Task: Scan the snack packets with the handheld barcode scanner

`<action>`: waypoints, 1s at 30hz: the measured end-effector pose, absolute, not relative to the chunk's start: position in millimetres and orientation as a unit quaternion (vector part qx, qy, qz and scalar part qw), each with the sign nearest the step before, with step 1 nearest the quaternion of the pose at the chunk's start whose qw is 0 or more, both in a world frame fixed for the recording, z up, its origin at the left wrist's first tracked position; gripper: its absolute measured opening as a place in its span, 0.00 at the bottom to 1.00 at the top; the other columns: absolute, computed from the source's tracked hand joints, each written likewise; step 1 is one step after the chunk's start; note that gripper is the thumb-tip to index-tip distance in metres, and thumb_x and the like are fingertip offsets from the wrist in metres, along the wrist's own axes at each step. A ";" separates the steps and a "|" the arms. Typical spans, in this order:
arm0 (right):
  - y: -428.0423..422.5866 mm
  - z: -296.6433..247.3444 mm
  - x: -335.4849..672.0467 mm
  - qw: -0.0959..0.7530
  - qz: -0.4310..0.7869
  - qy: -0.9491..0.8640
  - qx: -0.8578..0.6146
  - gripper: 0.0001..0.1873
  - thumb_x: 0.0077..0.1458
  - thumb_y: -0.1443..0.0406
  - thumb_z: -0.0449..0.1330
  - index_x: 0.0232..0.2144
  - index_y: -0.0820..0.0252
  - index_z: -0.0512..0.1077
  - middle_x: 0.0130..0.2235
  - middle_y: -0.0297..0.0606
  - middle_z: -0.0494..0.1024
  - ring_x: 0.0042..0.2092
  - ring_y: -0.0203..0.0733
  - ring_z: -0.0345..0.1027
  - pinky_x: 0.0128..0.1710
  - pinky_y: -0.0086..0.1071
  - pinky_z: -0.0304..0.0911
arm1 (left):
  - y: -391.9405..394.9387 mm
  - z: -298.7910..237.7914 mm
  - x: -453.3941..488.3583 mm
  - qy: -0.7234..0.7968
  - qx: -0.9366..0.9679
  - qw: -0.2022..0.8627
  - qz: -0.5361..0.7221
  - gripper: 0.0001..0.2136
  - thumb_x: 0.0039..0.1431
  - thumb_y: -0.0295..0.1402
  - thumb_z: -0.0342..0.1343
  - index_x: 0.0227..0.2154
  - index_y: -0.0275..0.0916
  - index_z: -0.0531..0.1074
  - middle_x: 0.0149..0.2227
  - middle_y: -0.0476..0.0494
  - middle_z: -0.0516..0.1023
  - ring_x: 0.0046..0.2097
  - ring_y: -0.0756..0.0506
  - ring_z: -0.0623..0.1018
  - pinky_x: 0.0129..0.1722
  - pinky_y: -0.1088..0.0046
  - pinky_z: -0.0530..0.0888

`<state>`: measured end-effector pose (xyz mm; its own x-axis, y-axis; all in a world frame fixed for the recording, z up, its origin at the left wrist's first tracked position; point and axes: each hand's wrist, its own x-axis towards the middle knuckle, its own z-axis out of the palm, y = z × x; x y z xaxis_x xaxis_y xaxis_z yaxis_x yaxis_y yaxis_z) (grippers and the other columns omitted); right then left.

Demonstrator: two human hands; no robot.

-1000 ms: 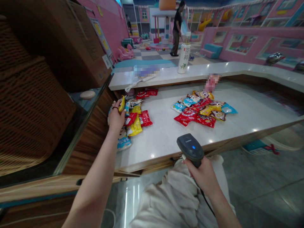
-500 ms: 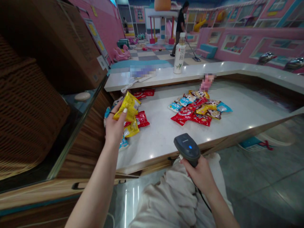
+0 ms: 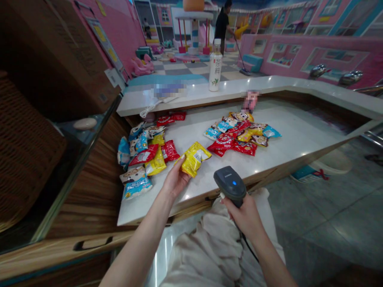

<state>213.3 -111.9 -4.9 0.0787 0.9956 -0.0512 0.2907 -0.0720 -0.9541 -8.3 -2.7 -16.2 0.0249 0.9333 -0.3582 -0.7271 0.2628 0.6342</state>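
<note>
My left hand (image 3: 176, 177) pinches a yellow snack packet (image 3: 194, 158) by its left edge, just above the white counter, with the barcode side turned up. In my right hand (image 3: 243, 213) is a dark grey barcode scanner (image 3: 229, 184), its blue light on and its head toward the packet; its handle is wrapped by my fingers. Left of the packet lies a pile of blue, red and yellow snack packets (image 3: 145, 153). A second pile of snack packets (image 3: 239, 135) is spread to the right, beyond the scanner.
On the raised ledge (image 3: 254, 84) stands a white-labelled bottle (image 3: 215, 67). A white cable (image 3: 149, 107) hangs over its edge. At the left are a wicker basket (image 3: 26, 159) and a cardboard box (image 3: 60, 48). A person (image 3: 222, 28) mops in the background.
My left hand has carried the yellow packet from the left pile rightward toward the scanner, showing its barcode. The scanner stays in my right hand. The view has shifted slightly.
</note>
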 end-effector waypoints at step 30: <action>-58.0 -20.1 215.6 0.509 0.292 -0.516 -0.624 0.17 0.49 0.57 0.65 0.38 0.64 0.77 0.29 0.42 0.83 0.31 0.48 0.77 0.33 0.35 0.70 | -11.2 -28.6 -7.4 0.362 0.318 0.736 0.476 0.22 0.44 0.24 0.71 0.45 0.33 0.76 0.47 0.33 0.82 0.50 0.37 0.81 0.54 0.61 0.77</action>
<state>215.6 -58.0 -20.1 0.2972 0.9412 0.1610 0.3477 0.0503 -0.9362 -7.4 -11.2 -28.6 0.2847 0.9310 -0.2286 -0.4705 0.3435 0.8128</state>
